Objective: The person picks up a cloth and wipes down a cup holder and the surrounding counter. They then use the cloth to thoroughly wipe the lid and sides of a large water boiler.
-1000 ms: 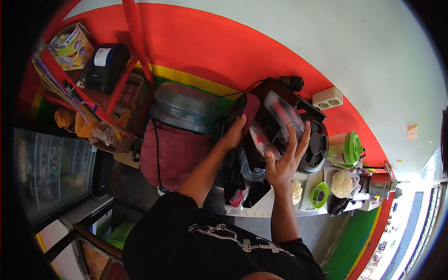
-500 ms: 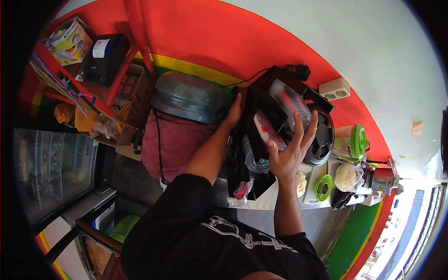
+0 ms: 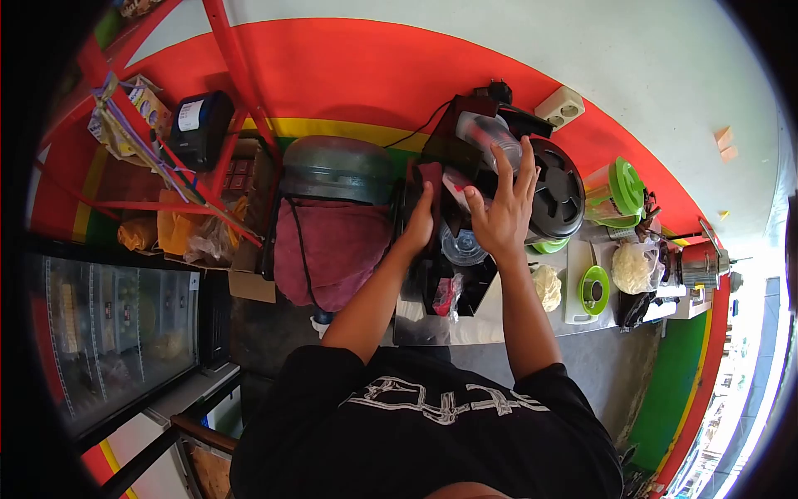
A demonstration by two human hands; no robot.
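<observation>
Where hands (image 3: 501,226) overlap it, the box (image 3: 480,283) is hidden.

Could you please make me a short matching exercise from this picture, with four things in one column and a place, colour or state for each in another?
Things:
1. Stacked clear cups
2. Black printer
3. Jug lid
4. Power socket

Places, colours or states:
A. Green
B. On the wall
C. Partly hidden by the spread right hand
D. On the red shelf

Right pairs: 1-C, 2-D, 3-A, 4-B.
</observation>
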